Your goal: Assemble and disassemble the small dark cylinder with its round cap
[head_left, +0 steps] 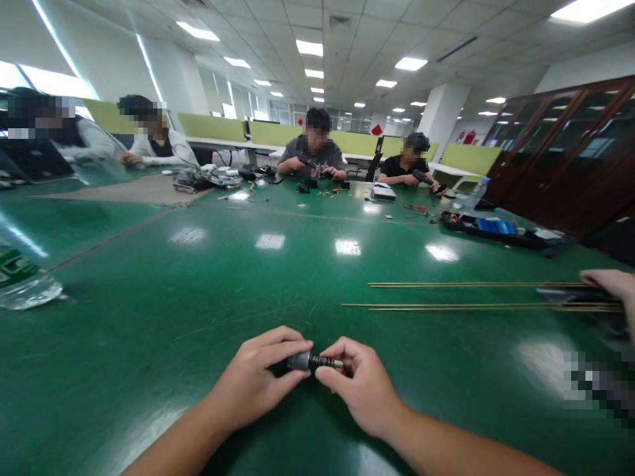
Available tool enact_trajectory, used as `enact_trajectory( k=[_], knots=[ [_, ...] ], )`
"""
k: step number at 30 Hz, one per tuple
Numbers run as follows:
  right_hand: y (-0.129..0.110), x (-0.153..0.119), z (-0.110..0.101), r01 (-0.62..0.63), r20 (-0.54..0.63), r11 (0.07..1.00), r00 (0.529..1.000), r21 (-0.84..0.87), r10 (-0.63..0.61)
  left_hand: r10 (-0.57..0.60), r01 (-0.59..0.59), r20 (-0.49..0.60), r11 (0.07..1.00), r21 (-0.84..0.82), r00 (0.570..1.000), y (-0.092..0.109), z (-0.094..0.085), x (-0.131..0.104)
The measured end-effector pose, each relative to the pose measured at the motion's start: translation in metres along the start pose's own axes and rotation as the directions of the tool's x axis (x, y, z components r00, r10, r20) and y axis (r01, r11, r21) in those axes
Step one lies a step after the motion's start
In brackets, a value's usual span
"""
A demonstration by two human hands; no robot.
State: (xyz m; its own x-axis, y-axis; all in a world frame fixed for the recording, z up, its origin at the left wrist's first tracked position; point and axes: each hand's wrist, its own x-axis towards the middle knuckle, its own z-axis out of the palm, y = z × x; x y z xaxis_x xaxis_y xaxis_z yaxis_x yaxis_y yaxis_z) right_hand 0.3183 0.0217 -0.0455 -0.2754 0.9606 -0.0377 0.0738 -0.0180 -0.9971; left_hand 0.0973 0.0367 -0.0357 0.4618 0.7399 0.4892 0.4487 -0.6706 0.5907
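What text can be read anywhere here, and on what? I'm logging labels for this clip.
None can be read.
Plastic bottle: green label, print blurred.
Red signs on the far wall: too small.
The small black cylindrical part, held by the left hand and right hand, shows no marking.

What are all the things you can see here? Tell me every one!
table: one, shiny green, fills the room's middle
thin rods: several, brass-coloured, lying flat at right
plastic bottle: one, clear with green label, far left edge
second bottle: one, clear, far right side of table
black tray: one, with a blue item in it, right side
white box: one, far side of table
people: four, seated at the far side, working
another person's hand: one, right edge, by the rods
small metal part: one, dark grey, held between both hands
left hand: one, gripping the part's thicker end
right hand: one, gripping the part's thinner end
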Motion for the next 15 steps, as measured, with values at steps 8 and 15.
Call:
enact_trajectory(
  k=[8,15],
  knots=[
    [0.0012,-0.0002,0.0004,-0.001,-0.006,1.000,1.000,-0.002,0.001,0.001,-0.001,0.002,1.000,0.016,1.000,0.0006,-0.0021,0.0003],
    [-0.0001,0.0002,0.0001,0.002,-0.004,1.000,1.000,0.010,-0.002,-0.006,0.006,0.000,1.000,0.013,1.000,0.0008,-0.0025,0.0001]
  ],
)
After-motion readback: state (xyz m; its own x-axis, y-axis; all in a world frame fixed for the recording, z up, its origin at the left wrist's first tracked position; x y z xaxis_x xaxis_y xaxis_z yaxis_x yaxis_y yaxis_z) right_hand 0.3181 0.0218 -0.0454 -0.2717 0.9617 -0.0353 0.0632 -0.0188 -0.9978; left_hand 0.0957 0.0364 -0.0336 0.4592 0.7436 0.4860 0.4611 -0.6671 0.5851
